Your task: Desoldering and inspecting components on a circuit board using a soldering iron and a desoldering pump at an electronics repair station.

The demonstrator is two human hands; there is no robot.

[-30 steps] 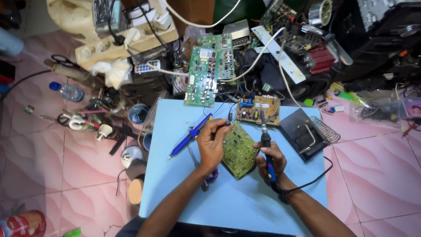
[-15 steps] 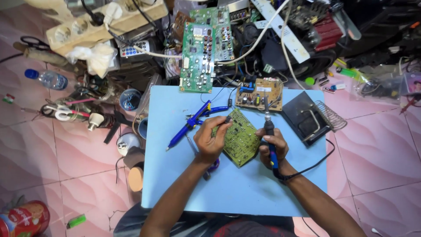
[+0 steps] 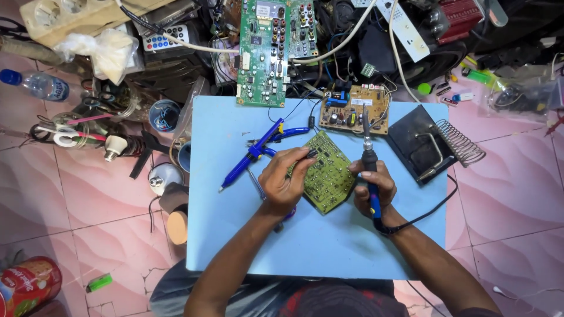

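Observation:
A yellow-green circuit board (image 3: 327, 174) lies tilted on the light blue table top (image 3: 235, 235). My left hand (image 3: 283, 182) grips the board's left edge, fingers curled over its top corner. My right hand (image 3: 373, 189) holds a soldering iron (image 3: 369, 167) with a black and blue handle, tip pointing up and away from me, just right of the board. Its black cord runs off to the right. A blue desoldering pump (image 3: 249, 155) and blue-handled pliers (image 3: 288, 134) rest left of my left hand.
A brown circuit board (image 3: 352, 111) and a black soldering stand with a wire coil (image 3: 432, 147) sit at the table's far right. A large green board (image 3: 264, 53), cables, a remote, a bottle (image 3: 35, 85) and tools crowd the pink tiled floor beyond and left.
The view has shifted, so the table sits lower and nearer. Both hands keep their grip; the board and iron stay in nearly the same pose.

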